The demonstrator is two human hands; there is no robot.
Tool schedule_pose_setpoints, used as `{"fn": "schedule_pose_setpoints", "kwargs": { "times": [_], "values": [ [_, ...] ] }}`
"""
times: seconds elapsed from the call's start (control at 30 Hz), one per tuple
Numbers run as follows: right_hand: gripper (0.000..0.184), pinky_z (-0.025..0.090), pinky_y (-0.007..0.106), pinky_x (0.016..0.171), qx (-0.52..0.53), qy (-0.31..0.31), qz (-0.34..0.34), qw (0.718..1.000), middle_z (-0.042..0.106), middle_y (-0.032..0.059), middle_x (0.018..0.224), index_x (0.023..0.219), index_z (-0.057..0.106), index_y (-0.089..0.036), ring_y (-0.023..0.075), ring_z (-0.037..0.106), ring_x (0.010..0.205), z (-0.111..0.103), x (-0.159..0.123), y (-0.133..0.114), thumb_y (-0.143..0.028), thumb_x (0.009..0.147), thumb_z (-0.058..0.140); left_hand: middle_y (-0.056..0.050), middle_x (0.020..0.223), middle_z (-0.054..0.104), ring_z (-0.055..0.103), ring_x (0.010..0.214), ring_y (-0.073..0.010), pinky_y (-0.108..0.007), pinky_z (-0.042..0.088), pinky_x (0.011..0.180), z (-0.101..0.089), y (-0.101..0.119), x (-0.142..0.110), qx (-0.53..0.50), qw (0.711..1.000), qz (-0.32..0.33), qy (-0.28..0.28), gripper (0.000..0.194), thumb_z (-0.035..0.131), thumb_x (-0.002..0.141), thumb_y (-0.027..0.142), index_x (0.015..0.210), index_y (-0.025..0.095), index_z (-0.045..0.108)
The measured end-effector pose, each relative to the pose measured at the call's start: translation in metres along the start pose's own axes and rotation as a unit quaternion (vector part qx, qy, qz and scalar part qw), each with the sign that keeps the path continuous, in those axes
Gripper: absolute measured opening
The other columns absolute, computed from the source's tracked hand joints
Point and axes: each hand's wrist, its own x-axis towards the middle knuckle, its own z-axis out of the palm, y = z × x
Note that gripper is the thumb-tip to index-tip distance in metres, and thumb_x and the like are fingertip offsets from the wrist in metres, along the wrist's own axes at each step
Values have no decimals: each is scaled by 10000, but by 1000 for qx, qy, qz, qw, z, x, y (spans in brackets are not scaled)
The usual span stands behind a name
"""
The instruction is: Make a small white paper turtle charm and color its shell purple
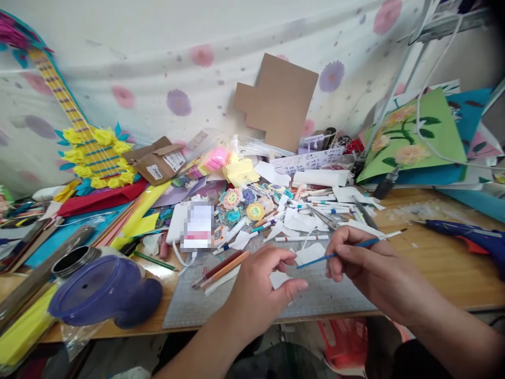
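A wooden table [442,287] is crowded with craft stuff. Behind the hands, paper scraps [291,221], markers and round paper flowers [255,211] make a heap over the far part of a gray mat [189,300]. Scissors [325,217] lie in that heap, their near end hidden by the right hand. Pencils [224,270] rest just beside the left hand, a phone [197,226] beyond them, and a glue gun [461,234] is well off to the right.

The thin blue brush [319,260] is above the mat, its long axis running across, slightly tilted: the plain blue end points left and lower, the pale, dark-tipped end right and higher.

The right hand [365,268] pinches it mid-length, fingers curled. The left hand [258,281] grasps nothing; its thumb and fingers are parted near the blue end.
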Motion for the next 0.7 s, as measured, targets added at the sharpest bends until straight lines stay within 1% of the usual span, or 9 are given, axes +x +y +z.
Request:
{"fn": "schedule_pose_setpoints", "kwargs": {
  "times": [0.07, 0.13, 0.23, 0.33, 0.4, 0.47, 0.53, 0.63, 0.7],
  "values": [
    [134, 413, 219, 566, -2, -13, -3, 1000, 643, -12, 592, 741, 575, -200, 113, 555, 567, 4, -2, 1, -292, 825, 624, -20, 766, 655, 581, 688, -140, -232, 437, 639, 8, 5, 0, -1, 1000, 4, 9, 250, 710, 712, 341, 876, 161, 653],
    [156, 426, 223, 578, -22, -23, -13, 999, 652, -11, 611, 741, 575, -195, 112, 564, 574, 5, -3, 3, -311, 831, 628, 1, 642, 611, 541, 604, -122, -220, 395, 568, 14, 7, 0, 16, 999, 12, 26, 156, 659, 764, 315, 741, 162, 645],
    [191, 447, 233, 590, -92, -11, -41, 995, 649, -5, 623, 724, 580, -188, 115, 577, 581, 5, -6, 4, -338, 830, 635, 5, 572, 571, 520, 578, -120, -225, 365, 552, 19, 8, -2, 24, 999, 15, 37, 210, 580, 817, 244, 626, 164, 619],
    [214, 468, 244, 597, -191, -19, -66, 979, 642, 11, 644, 714, 598, -180, 126, 593, 606, 5, -12, 1, -349, 845, 613, -8, 589, 599, 551, 572, -124, -225, 399, 558, 20, 10, -8, -46, 998, -39, 2, 231, 541, 832, 253, 640, 162, 631],
    [225, 477, 248, 594, -216, -35, -60, 974, 644, 18, 655, 725, 596, -181, 132, 600, 614, 6, -17, -2, -370, 848, 603, -23, 613, 621, 567, 548, -122, -224, 425, 542, 20, 12, -15, -115, 988, -97, -29, 235, 524, 831, 272, 661, 151, 632],
    [248, 486, 256, 589, -203, -45, -37, 977, 651, 20, 651, 724, 580, -185, 136, 602, 604, 7, -21, -4, -406, 834, 610, -37, 629, 635, 574, 517, -119, -224, 439, 516, 20, 13, -22, -188, 968, -156, -61, 228, 528, 815, 285, 672, 137, 624],
    [272, 494, 261, 576, -178, -51, -6, 983, 654, 18, 640, 716, 564, -186, 139, 605, 586, 7, -24, -4, -432, 814, 625, -45, 642, 648, 589, 511, -120, -227, 454, 516, 19, 13, -28, -265, 939, -202, -89, 213, 550, 796, 304, 706, 126, 625],
    [254, 489, 234, 558, -137, -60, 23, 989, 654, 3, 626, 724, 561, -178, 122, 608, 575, 5, -25, -1, -401, 803, 653, -62, 713, 682, 630, 553, -117, -222, 478, 556, 17, 9, -36, -374, 886, -241, -129, 215, 589, 784, 319, 807, 113, 645],
    [221, 482, 220, 562, -118, -68, 28, 990, 652, -3, 620, 737, 569, -174, 113, 609, 581, 2, -23, 1, -363, 816, 651, -73, 750, 700, 647, 566, -112, -211, 483, 562, 16, 5, -38, -427, 854, -255, -154, 230, 613, 780, 326, 854, 112, 651]
  ]
}}
